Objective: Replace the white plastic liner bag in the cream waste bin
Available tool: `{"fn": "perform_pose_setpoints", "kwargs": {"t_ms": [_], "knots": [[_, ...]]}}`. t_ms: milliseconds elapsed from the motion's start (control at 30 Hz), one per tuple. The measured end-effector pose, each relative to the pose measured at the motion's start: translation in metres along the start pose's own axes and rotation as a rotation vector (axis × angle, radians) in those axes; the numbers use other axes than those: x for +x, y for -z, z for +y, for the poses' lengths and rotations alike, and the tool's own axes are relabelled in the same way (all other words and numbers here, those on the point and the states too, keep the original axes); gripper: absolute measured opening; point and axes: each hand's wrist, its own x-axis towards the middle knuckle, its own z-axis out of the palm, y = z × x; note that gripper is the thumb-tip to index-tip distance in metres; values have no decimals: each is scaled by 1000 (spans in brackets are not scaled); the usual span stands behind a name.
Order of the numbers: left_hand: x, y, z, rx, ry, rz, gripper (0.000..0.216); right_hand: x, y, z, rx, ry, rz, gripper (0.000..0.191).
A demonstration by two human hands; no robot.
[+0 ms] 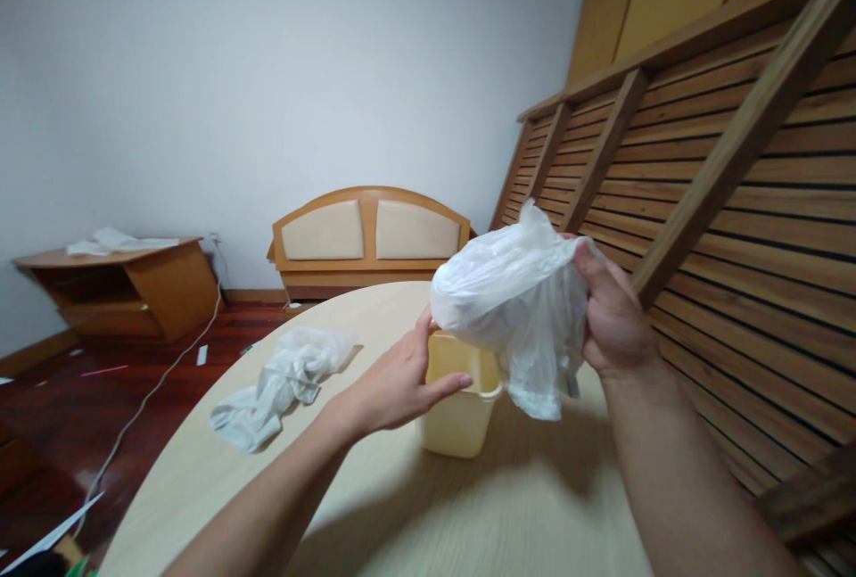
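Note:
A small pale yellow bin stands upright on a round light-wood table. My left hand rests against the bin's near side, fingers stretched along its rim, thumb up touching the bag. My right hand is closed on a white plastic bag, holding it bunched and puffed just above the bin's mouth. The bag's lower end hangs down past the bin's right side. A second crumpled white plastic bag lies loose on the table to the left.
A slatted wooden bed frame leans close on the right. Against the far wall stand a wooden headboard and a low wooden cabinet with white sheets on top. A cable and scraps lie on the dark floor at left.

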Motion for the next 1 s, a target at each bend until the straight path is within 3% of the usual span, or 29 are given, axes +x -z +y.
{"fn": "perform_pose_setpoints", "kwargs": {"t_ms": [133,200,333,467,633,1000], "knots": [[-1,1,-1,25,-8,-71,109,4,7,-8,26,121,110,45],[-1,3,-3,33,30,-97,109,5,10,-11,20,141,141,45],[-1,10,-6,60,69,-109,104,8,17,-10,-140,12,127,43],[0,15,-12,149,76,-98,92,14,30,4,-480,-97,48,33],[4,15,-21,321,75,-68,79,23,48,26,-890,-50,-29,23],[7,16,-28,411,51,-44,60,23,68,44,-1276,-132,-322,36]]}}
